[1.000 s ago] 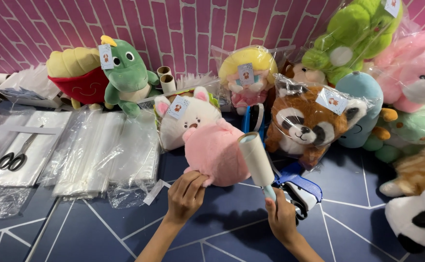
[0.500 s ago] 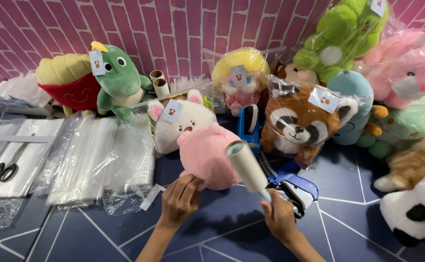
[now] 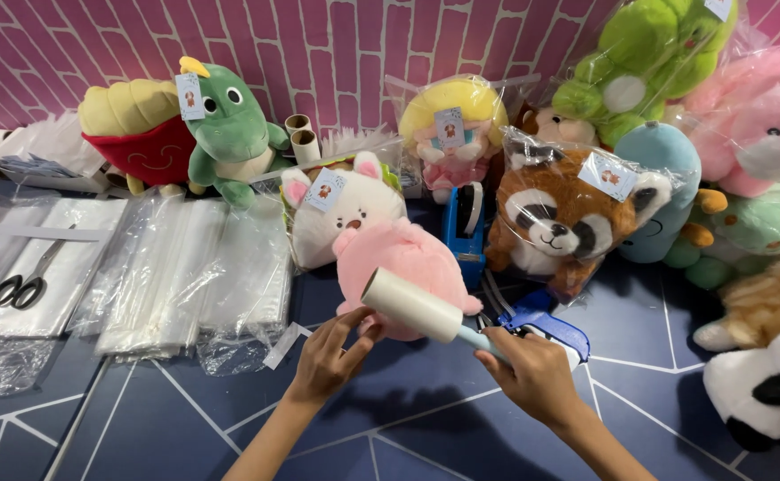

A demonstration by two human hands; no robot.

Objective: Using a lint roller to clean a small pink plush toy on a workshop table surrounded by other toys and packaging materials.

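A pink and white plush animal (image 3: 381, 245) sits on the dark blue floor in front of me. My left hand (image 3: 326, 356) touches its lower edge with fingers bent against the pink fur. My right hand (image 3: 532, 374) grips the pale blue handle of a lint roller (image 3: 412, 307), whose white roll lies across the plush's pink body, tilted up to the left.
Stacks of clear plastic bags (image 3: 185, 276) lie to the left, with scissors (image 3: 20, 285) on another stack. A blue tape dispenser (image 3: 466, 232) and a blue tool (image 3: 546, 325) sit near the bagged raccoon plush (image 3: 568, 218). Many plush toys line the pink brick wall.
The lint roller has tilted and moved left across the pink plush. My left hand has shifted slightly toward the roll's end.
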